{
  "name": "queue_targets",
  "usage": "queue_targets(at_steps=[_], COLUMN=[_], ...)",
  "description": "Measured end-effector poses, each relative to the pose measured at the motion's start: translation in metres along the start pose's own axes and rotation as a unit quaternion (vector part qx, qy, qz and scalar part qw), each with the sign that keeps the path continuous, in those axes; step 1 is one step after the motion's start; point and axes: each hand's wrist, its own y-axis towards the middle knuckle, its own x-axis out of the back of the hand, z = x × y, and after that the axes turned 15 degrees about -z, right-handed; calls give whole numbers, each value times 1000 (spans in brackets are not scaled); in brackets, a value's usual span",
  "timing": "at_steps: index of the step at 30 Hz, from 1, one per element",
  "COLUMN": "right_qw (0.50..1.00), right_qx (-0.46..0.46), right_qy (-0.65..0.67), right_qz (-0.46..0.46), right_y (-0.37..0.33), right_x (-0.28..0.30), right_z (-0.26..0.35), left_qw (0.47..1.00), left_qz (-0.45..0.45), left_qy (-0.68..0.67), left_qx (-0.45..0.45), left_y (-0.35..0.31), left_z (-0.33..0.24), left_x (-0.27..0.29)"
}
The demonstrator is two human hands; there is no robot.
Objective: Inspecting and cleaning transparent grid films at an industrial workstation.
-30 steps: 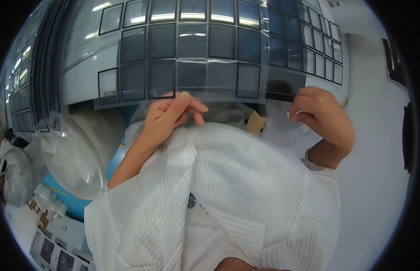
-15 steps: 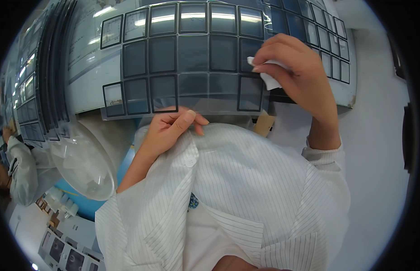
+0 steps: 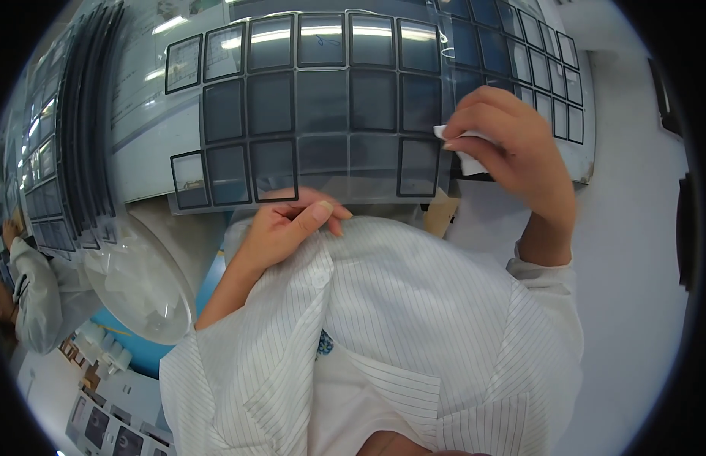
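— Grey floor [image 3: 634, 251] shows at three o'clock, and a pale worktop [image 3: 151, 169] fills the top of your view, from ten round to one. So where is my sheet?

— Your clear sheet [image 3: 345, 163] lies at twelve, leaning toward eleven, its near border jutting past the worktop's edge on your side. It carries rows of dark-framed panes [image 3: 271, 104].

— And my right hand?

— Your right hand [image 3: 508, 140] is at two o'clock, just beside the sheet's right edge, thumb and fingers pinched on a white scrap [image 3: 470, 163], cloth or paper. I cannot tell whether the scrap touches the sheet.

— My left?

— Your left hand [image 3: 288, 228] sits at nine, close to the middle, loosely curled. Its upper fingers show through the sheet's near border; whether they grip it, I cannot tell.

— What else is around me?

— You have a second paned sheet [image 3: 479, 45] at one o'clock, and a stack of similar sheets [image 3: 83, 114] at ten. Between eight and nine stands a clear tub [image 3: 144, 281], with a co-worker's grey sleeve [image 3: 37, 296] beyond it. A brown cardboard piece [image 3: 439, 213] shows at three, just below your sheet's edge.
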Motion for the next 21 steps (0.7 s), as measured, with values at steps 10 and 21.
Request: queue_targets(at_steps=[10,21], right_qw=[982,693], right_qx=[-42,315], right_qy=[-178,-243], right_qz=[-55,-602], right_y=[5,35], right_x=[10,122], right_z=[-10,-17], left_qw=[997,998], left_qz=[39,-57], left_qy=[-63,0], left_qx=[29,-32], left_y=[-9,-6], left_z=[-5,7], left_x=[7,52])
